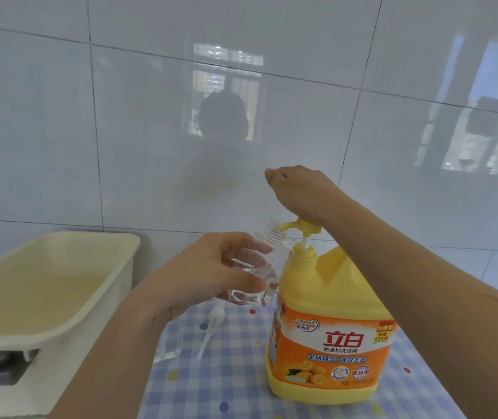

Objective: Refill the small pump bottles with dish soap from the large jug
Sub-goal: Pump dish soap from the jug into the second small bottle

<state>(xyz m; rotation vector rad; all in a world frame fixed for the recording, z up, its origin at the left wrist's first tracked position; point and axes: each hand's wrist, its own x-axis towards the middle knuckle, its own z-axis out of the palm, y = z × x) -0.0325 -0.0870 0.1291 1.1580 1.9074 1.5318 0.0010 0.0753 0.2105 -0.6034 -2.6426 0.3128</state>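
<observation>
You're mid-fill: left hand (211,276) wrapped round the small bottle (267,249), tilted mid-frame with its mouth under the jug (329,297) spout (287,226), right hand (299,189) heel-down on the pump (fingers hidden, can't tell), so next I'd guess slow, lined-up presses.

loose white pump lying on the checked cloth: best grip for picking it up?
Pinch the pump by its thick white head, from above, probably. It lies flat on the cloth, and its thin clear tube looks too slim and bendy to hold.
</observation>
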